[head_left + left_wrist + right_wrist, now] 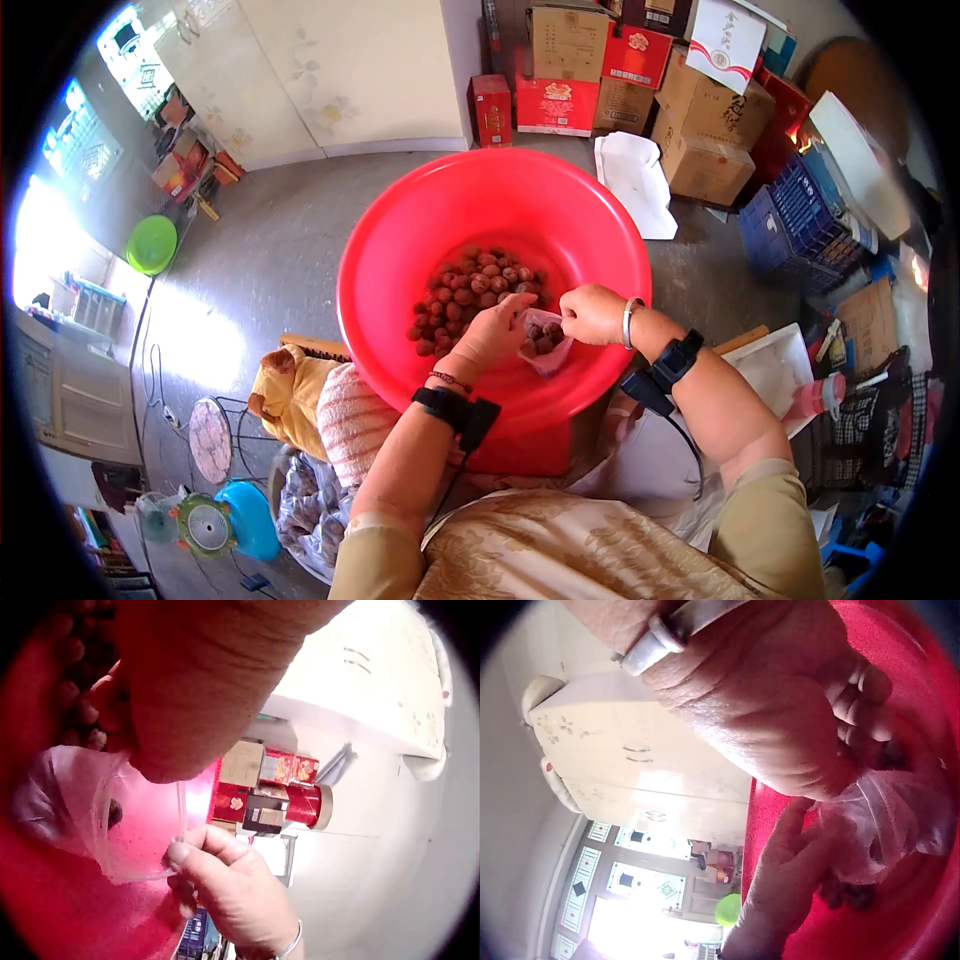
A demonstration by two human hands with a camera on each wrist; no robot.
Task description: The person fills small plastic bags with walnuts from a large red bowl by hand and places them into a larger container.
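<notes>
A clear plastic bag point(548, 360) with several walnuts in it is held over the big red basin point(400, 220). My left hand point(490, 335) holds the bag's mouth on the left side, its fingertips partly hidden in its own wrist view. On the opposite side, my right hand point(595, 318) pinches the rim between thumb and fingers, plain in the left wrist view, where the mouth of the bag point(142, 825) is stretched wide. Loose brown walnuts point(465, 290) are heaped on the basin's floor, beyond and left of the bag.
Cardboard boxes point(705, 120) and a white foam tray point(635, 185) stand behind the basin. To the right are a blue crate point(790, 240) and a white tray point(790, 370). A striped towel point(352, 415) and a yellow cloth point(290, 385) lie close on the left.
</notes>
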